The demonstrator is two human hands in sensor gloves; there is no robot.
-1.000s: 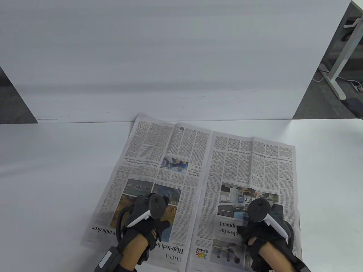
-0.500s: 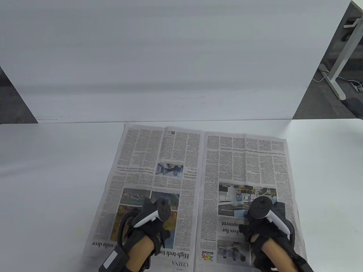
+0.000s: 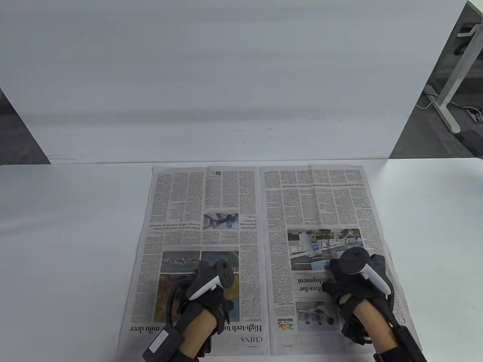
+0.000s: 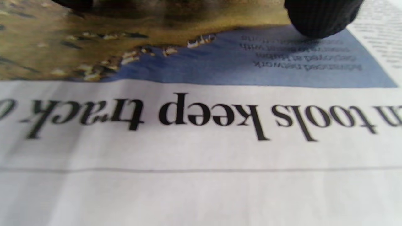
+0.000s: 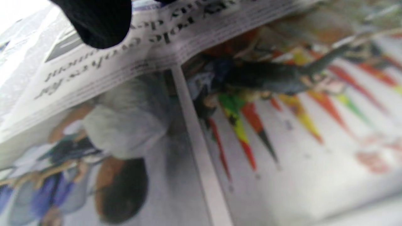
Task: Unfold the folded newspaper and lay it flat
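Newspaper, printed broadsheet spread (image 3: 260, 211): fully opened, flat on white table (image 3: 68, 245) | left hand (image 3: 211, 290), right hand (image 3: 358, 283): fingers extended, pressing pages, grasping nothing | left: smoothing, release

There is one big paper newspaper (image 3: 260, 241) with small black print and colour pictures. It shows two open pages, side by side. There are two hands in black gloves, the left hand (image 3: 211, 286) and the right hand (image 3: 358, 279). There is one white table (image 3: 68, 245).
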